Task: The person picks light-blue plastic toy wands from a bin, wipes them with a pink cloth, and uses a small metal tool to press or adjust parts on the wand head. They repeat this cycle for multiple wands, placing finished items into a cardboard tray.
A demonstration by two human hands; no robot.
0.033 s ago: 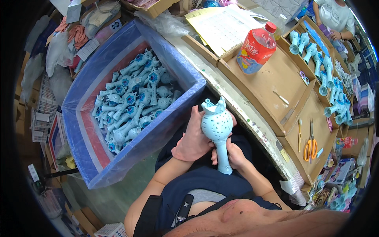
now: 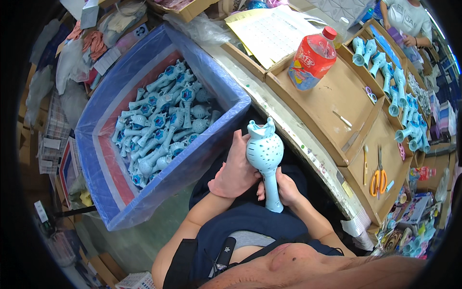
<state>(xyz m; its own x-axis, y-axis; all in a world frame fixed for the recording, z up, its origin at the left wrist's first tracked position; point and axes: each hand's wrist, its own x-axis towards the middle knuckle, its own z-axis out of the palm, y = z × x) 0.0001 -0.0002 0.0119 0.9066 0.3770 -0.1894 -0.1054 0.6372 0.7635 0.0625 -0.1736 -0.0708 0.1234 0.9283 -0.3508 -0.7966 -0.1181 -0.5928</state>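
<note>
A light blue plastic toy wand (image 2: 265, 153) stands nearly upright in front of me, its round dotted head topped by a crown-like rim. My left hand (image 2: 235, 168) is closed around the left and back of the head, most of its fingers hidden behind it. Lower down, my right hand (image 2: 288, 189) grips the handle, with fingers wrapped behind it. The handle's flared end rests close to my dark clothing. To the left, a large bin (image 2: 96, 202) lined with blue plastic holds a heap of similar wands (image 2: 166, 108).
Cardboard trays (image 2: 337, 149) cover the bench at right. In them are a red-labelled bottle (image 2: 313, 60), orange-handled scissors (image 2: 378, 178), a small brush (image 2: 365, 164) and several blue wand parts (image 2: 387, 77). Papers (image 2: 274, 33) lie behind. A person (image 2: 409, 21) is at the far right.
The wand's head has shifted very slightly up and to the right in my hands. My grip looks the same.
</note>
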